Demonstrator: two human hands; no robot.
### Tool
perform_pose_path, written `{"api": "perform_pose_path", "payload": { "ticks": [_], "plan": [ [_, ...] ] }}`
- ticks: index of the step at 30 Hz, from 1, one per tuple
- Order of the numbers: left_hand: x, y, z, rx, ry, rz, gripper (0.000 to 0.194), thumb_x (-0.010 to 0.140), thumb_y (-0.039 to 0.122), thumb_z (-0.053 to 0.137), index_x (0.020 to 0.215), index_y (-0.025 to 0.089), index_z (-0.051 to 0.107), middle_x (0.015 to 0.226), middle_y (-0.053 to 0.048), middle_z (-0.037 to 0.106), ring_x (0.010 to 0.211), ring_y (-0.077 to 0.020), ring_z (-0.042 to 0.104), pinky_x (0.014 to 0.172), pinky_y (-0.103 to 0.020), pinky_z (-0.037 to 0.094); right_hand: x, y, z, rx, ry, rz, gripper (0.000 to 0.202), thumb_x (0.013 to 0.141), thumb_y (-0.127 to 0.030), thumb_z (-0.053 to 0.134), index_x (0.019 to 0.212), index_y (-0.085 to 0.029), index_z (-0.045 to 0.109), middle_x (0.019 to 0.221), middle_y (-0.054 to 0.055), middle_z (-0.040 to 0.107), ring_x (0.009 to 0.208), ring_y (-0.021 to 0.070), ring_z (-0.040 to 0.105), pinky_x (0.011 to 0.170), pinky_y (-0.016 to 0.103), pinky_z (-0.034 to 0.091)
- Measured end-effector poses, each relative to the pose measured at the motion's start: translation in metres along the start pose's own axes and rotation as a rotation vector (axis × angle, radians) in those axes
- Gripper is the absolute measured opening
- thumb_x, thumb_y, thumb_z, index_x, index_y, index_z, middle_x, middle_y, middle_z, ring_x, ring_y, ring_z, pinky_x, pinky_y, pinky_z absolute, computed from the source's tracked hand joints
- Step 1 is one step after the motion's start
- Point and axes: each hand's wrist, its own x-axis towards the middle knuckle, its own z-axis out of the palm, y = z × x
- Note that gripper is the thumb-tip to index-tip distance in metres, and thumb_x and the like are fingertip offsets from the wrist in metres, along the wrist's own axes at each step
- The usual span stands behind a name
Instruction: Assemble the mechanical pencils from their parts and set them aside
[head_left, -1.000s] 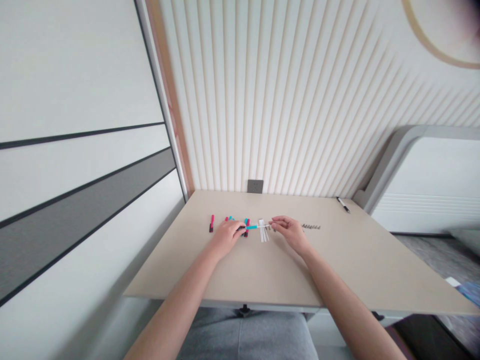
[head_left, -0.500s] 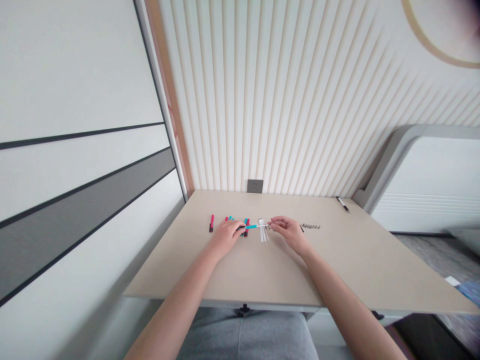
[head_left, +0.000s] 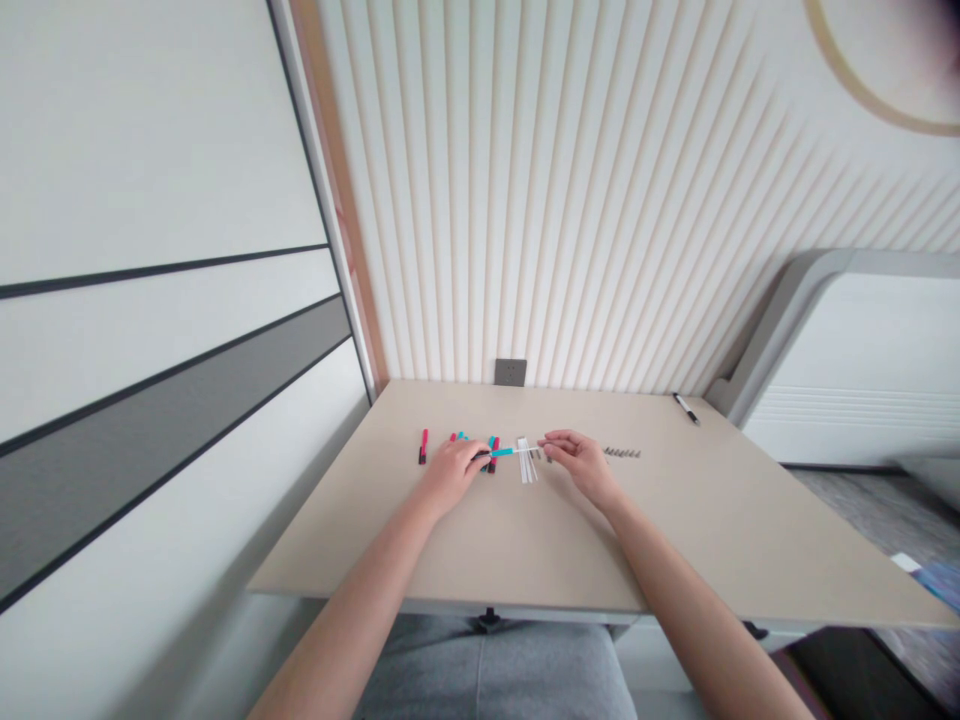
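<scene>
My left hand [head_left: 448, 473] is closed around the dark end of a blue pen barrel [head_left: 502, 453], held level over the table. From its right end a thin white refill [head_left: 527, 450] extends, and my right hand [head_left: 581, 462] pinches the refill's far end between thumb and fingertips. Several loose white refills [head_left: 523, 465] lie below it on the table. Beside my left hand rests a red-and-black pen barrel [head_left: 493, 460]; other red and blue pieces are partly covered by that hand. Small dark pieces lie under my right fingertips, too small to name.
A red-and-black pen piece [head_left: 424, 447] lies at the left of the beige table [head_left: 525, 550]. To the right is a row of several small dark pieces [head_left: 622, 453]. A white-and-black pen [head_left: 686, 409] lies at the back right. A socket [head_left: 511, 372] is on the ribbed wall.
My right hand has shifted very slightly right and up with the refill's end. The barrel in my left hand tilts a touch higher; the left hand stays almost in place.
</scene>
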Motion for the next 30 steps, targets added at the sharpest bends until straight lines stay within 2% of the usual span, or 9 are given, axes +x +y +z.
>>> {"api": "perform_pose_path", "payload": {
  "ticks": [21,30],
  "plan": [
    [-0.0002,-0.0013,0.0005,0.02,0.001,0.009,0.016,0.094,0.03,0.051,0.099,0.022,0.063,0.098,-0.004,0.07,0.09,-0.0209,0.063,0.084,-0.036,0.046,-0.0008,0.0,0.0009,0.01,-0.029,0.026,0.039,0.067,-0.044,0.079,0.094,-0.019,0.067,0.094,0.008,0.075,0.091,0.023,0.069,0.086,0.037,0.051],
    [-0.0002,-0.0002,0.0013,-0.046,-0.001,0.083,0.014,0.093,0.029,0.053,0.102,0.022,0.062,0.096,-0.004,0.069,0.091,-0.0205,0.062,0.086,-0.036,0.045,-0.0054,0.0052,0.0082,-0.132,-0.134,0.047,0.036,0.07,-0.047,0.075,0.089,-0.017,0.069,0.08,0.006,0.074,0.074,0.0196,0.067,0.069,0.031,0.048]
  ]
}}
